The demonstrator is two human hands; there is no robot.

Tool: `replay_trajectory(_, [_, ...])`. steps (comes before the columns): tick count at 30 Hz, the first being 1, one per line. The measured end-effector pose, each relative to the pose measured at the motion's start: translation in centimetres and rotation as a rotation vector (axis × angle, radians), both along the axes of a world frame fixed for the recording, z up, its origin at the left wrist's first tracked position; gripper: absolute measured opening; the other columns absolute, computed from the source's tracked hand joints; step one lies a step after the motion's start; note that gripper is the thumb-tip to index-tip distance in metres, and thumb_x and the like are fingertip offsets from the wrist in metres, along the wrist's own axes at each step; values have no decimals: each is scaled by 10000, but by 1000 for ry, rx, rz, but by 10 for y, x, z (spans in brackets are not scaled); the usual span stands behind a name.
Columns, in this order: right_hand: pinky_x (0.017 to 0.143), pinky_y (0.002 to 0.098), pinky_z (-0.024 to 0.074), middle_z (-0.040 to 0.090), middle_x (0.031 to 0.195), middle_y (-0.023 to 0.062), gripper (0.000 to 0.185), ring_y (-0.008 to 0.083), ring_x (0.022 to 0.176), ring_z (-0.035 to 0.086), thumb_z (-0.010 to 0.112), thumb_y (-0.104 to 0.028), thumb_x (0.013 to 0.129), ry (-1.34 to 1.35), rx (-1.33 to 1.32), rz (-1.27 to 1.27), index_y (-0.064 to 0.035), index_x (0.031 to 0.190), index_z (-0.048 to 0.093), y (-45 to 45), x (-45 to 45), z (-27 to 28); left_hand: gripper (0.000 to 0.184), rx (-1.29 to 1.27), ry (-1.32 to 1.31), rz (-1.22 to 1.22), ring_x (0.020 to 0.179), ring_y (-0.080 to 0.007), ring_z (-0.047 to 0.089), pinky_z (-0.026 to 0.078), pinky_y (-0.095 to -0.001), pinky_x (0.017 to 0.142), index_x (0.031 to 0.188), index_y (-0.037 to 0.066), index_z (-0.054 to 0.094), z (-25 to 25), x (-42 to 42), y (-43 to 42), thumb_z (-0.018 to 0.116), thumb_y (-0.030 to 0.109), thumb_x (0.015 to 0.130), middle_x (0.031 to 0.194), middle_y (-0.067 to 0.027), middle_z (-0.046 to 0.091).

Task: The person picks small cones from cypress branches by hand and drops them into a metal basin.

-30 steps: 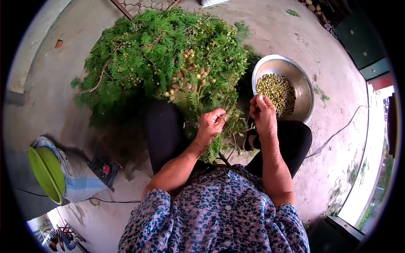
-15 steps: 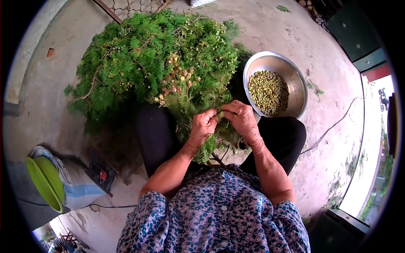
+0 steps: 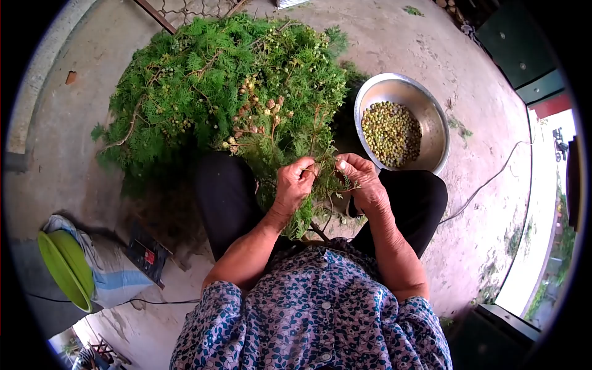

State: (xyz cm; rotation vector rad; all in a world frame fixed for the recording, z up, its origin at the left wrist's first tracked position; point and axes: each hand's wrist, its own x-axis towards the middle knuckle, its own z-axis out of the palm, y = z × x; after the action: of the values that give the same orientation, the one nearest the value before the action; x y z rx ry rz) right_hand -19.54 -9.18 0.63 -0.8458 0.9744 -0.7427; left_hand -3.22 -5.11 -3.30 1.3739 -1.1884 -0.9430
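A big heap of green conifer branches (image 3: 216, 86) with small cones (image 3: 259, 114) lies before my knees. My left hand (image 3: 295, 185) is closed on a thin green sprig at the heap's near edge. Just to its right, my right hand (image 3: 365, 182) pinches at the same foliage with thumb and forefinger; whether a cone is between the fingertips is too small to tell. A metal basin (image 3: 436, 126) stands beyond my right knee, with a pile of small yellow-green cones (image 3: 391, 135) in it.
At the left, a lime-green basin (image 3: 65, 265) leans on a white and blue sack (image 3: 117, 271), beside a dark package (image 3: 148, 253). A cable (image 3: 487, 191) runs over the concrete floor at the right. Dark green cabinets (image 3: 518, 46) stand at the upper right.
My right hand has come from the metal basin's rim leftward to the sprig beside my left hand, and has since shifted slightly right. The view has moved a little.
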Motion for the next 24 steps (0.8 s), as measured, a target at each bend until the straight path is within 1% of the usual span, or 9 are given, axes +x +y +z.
replay_trajectory(6, [488,227,394,552,685,-23,209,47,576,462,649,-212,810,297,-572,79,-18,875,612,-1,9,-14,136,17,69,-56,528,-39,456,395,-204,462,918,-9,600,0,5,1,586,22,786,626,11,527])
replay_trajectory(8, [472,242,406,550,670,-28,213,53,598,481,662,-246,799,149,84,14,-40,808,610,0,8,-5,144,76,163,-113,531,-22,457,398,-195,450,939,-18,598,9,5,0,599,43,809,654,37,524])
replay_trajectory(11, [431,231,382,540,631,-36,228,49,616,488,646,-293,810,-116,239,-142,-70,785,603,4,12,-4,106,82,377,-140,595,-19,466,404,-198,520,892,-22,612,15,-1,-2,611,38,804,682,31,552])
replay_trajectory(14, [461,218,375,538,696,-11,198,73,570,455,574,-275,863,-189,225,-339,-83,813,575,-18,-19,-41,68,50,363,-90,627,-20,467,385,-192,550,842,-22,618,3,6,0,615,31,801,700,35,570])
replay_trajectory(15, [483,226,386,533,716,-2,184,88,562,454,553,-254,876,-334,249,-409,-76,831,566,-32,-44,-69,154,35,350,-123,664,-76,551,482,-236,636,949,-48,579,-7,13,0,540,-30,802,760,-30,610])
replay_trajectory(18, [545,253,425,523,755,28,161,133,625,488,499,-195,899,-156,188,-550,-46,896,558,-41,-59,-48,133,110,307,-62,515,-42,492,457,-214,481,939,-34,575,4,15,2,558,0,811,715,-16,592])
replay_trajectory(21, [673,333,493,541,815,92,179,225,761,545,467,-139,901,-363,162,-733,14,965,534,-63,-67,-37,115,141,328,0,419,-28,438,415,-195,390,922,11,579,-9,13,-10,599,68,824,675,4,568])
replay_trajectory(22, [740,378,500,560,883,137,192,257,842,560,453,-121,906,-244,-50,-607,52,959,516,-73,-83,-55,105,159,304,24,478,-21,453,426,-188,420,926,20,596,-11,13,-10,587,78,839,694,17,570])
replay_trajectory(24, [739,346,501,604,892,158,462,258,821,595,645,-252,789,723,-474,-527,98,1054,501,-78,-86,-27,104,170,278,43,537,-15,468,436,-180,450,931,29,613,-14,13,-11,575,87,854,712,30,572])
